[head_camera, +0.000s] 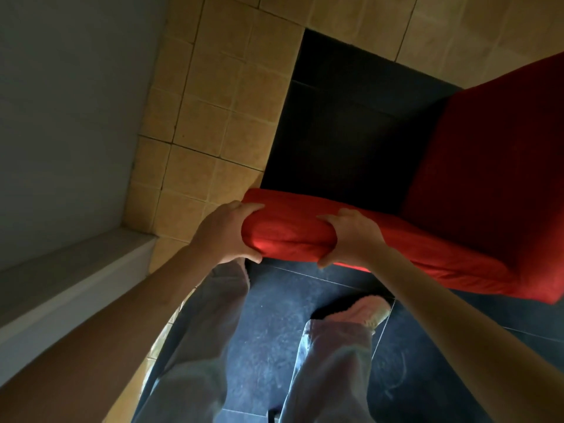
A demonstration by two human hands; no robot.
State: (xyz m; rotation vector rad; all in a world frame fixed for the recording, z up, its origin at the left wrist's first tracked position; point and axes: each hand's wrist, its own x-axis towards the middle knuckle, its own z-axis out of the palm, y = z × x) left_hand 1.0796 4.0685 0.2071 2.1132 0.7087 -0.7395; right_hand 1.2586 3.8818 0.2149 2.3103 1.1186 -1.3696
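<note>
Where the near edge of the red cushion (293,230) bulges, it is clamped from both sides. The fingers (247,207) of the left hand (224,236) are curled over its rounded left corner, with one digit tucked beneath, and the fabric is squeezed in at that point. The right hand (352,239) is closed round the same edge a little further along, its fingers bent over the top and one digit hooked under the lower seam. Nothing else is held by either hand.

The cushion is held clear of the floor in front of the person's legs and runs away to the right. There its far side is met by a second red cushioned part (503,154), which is set steeply. Whether the two are joined cannot be told.

Behind the held edge a dark recess (351,132) is seen, bounded by tan tiles (213,117). Below the hands, pale jeans (213,331) and a pink slipper (370,309) are seen over dark floor tiles (268,331). To the left, a white wall (67,102) is bordered by a pale ledge (76,288).
</note>
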